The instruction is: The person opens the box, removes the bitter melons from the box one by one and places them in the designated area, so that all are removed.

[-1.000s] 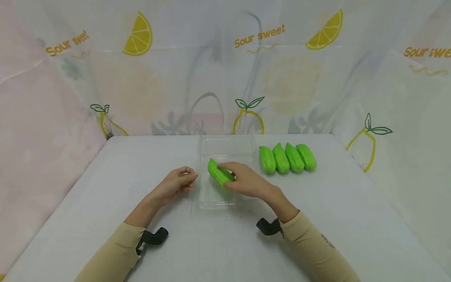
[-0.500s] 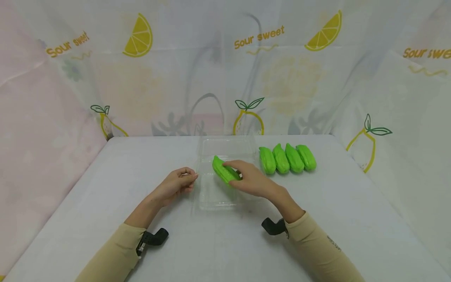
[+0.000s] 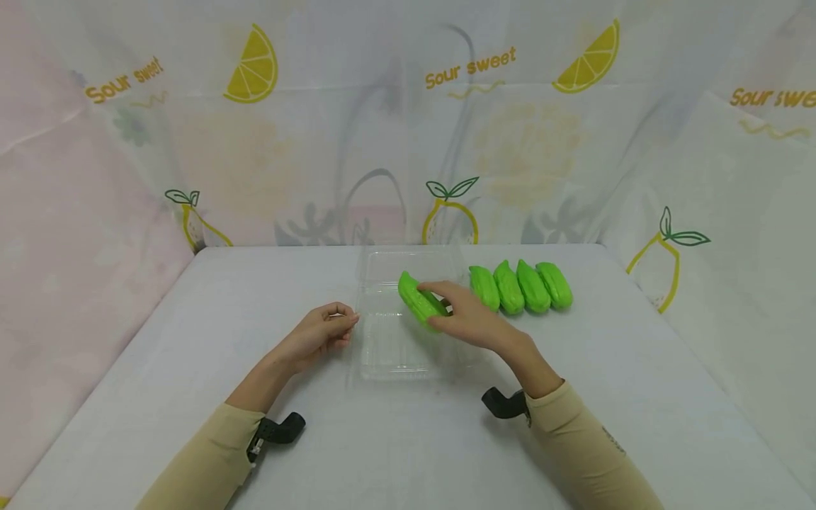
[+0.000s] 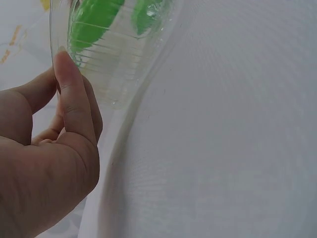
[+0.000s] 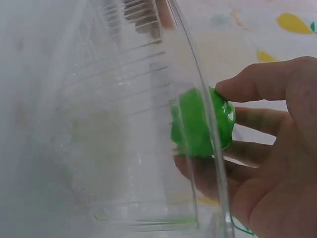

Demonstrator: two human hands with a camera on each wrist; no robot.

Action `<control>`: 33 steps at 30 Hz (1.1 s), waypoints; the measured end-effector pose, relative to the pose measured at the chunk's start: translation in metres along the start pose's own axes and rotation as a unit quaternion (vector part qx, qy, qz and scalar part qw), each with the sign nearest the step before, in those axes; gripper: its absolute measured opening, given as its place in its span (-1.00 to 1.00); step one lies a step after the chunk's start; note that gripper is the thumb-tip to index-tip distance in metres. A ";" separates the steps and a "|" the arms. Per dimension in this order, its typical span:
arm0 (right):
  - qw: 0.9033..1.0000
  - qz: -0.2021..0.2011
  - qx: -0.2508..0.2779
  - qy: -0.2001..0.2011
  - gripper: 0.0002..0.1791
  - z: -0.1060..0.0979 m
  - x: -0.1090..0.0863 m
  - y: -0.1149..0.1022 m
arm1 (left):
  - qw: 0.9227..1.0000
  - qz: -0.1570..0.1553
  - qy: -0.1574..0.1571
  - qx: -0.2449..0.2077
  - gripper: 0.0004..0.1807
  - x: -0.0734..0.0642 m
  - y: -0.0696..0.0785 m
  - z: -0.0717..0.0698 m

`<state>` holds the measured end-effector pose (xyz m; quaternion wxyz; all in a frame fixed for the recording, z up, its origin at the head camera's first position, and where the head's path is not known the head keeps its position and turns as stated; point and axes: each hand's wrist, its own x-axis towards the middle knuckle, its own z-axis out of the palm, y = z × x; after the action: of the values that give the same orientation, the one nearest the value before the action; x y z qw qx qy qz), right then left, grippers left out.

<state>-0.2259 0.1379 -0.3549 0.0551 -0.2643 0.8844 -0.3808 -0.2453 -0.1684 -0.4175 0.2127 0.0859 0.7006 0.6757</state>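
Note:
A clear plastic clamshell box [image 3: 385, 350] lies with its lid laid back on the white table. My left hand [image 3: 321, 329] pinches the box's left rim between thumb and fingers, as the left wrist view shows with the box wall [image 4: 111, 82]. Over the right part of the box, my right hand [image 3: 474, 316] grips a bright green bitter melon [image 3: 417, 301] between thumb and fingers. The melon's narrow tip points away and left, and its near end is partly hidden by the fingers. Through the box wall, the right wrist view shows this melon [image 5: 195, 124] in the hand.
Several like green bitter melons [image 3: 534, 287] lie side by side in a row at the back right of the table, beside the box. A white cloth [image 3: 255, 156] printed with lemons hangs behind the table [image 3: 637, 382] and along its sides.
My right hand has moved right and slightly away with the bitter melon, from the middle of the box toward its right side. My left hand has stayed at the rim.

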 end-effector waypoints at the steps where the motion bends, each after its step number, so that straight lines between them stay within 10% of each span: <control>1: 1.000 0.004 0.002 0.003 -0.35 -0.002 0.000 0.000 | 1.000 0.001 -0.001 0.001 -0.81 0.000 0.000 0.000; 33: 0.995 0.042 -0.023 0.088 -0.41 -0.052 -0.012 0.024 | 1.000 0.001 0.002 0.005 -0.81 -0.001 0.001 0.000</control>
<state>-0.2411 0.1912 -0.3366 -0.0132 -0.1940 0.9044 -0.3797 -0.2448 -0.1685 -0.4160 0.2099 0.0864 0.7041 0.6728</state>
